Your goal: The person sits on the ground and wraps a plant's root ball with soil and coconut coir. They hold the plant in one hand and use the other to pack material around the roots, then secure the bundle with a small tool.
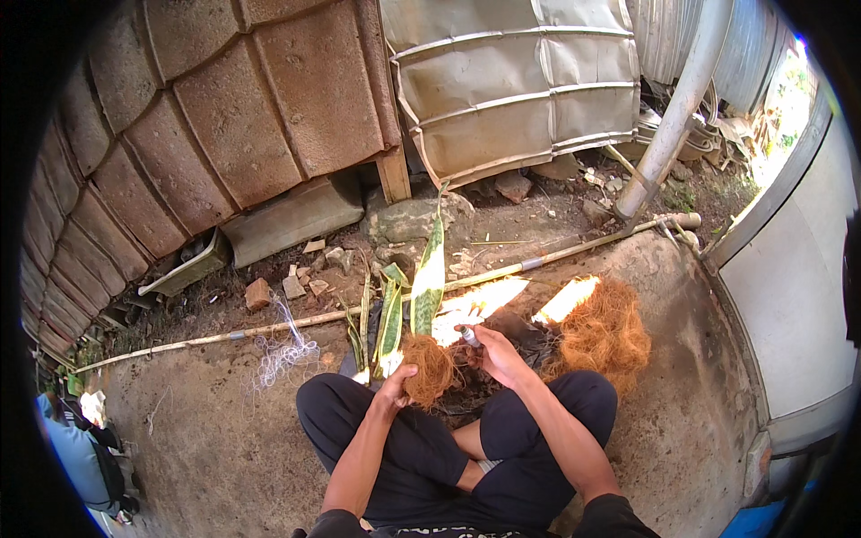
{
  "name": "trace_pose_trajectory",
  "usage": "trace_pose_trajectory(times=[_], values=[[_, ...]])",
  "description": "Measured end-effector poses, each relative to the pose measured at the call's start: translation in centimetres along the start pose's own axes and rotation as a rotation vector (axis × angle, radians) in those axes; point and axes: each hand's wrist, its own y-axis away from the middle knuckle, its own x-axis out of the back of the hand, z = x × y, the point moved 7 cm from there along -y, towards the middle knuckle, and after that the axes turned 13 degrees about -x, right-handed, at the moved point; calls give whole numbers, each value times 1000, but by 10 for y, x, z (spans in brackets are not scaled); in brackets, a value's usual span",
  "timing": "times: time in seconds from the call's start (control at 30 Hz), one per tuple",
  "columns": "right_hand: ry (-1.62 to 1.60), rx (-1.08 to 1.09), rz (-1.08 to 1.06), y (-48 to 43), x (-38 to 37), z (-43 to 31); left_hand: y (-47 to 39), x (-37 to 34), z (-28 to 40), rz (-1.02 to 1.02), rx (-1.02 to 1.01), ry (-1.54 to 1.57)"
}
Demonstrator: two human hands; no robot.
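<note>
My left hand (401,385) grips a round ball of brown coconut fibre (428,371) from its left side, above my crossed legs. A tall snake plant leaf (428,282) with yellow edges rises from the top of this ball. Just right of the ball, my right hand (496,354) holds a small whitish cylinder (469,335), perhaps a thread spool, its dark tip pointing up and left. Whether thread runs from it to the ball is too fine to tell. More snake plant leaves (389,316) stand to the left, behind my left hand.
A loose heap of coconut fibre (605,333) lies beyond my right knee. Tangled white string (286,353) is on the concrete floor at left. A long pole (323,319) crosses the ground ahead, before broken bricks (257,294) and a sheet-metal panel (491,81). A slanted post (666,128) stands at right.
</note>
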Motion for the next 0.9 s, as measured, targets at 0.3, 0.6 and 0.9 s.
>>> trace_pose_trajectory(times=[0.3, 0.6, 0.9], values=[[94, 45, 90, -10, 11, 3, -1, -2, 0, -47, -5, 17], [367, 220, 153, -3, 24, -19, -1, -4, 1, -60, -12, 30], [135, 76, -68, 3, 9, -16, 0, -6, 1, -27, -6, 25]])
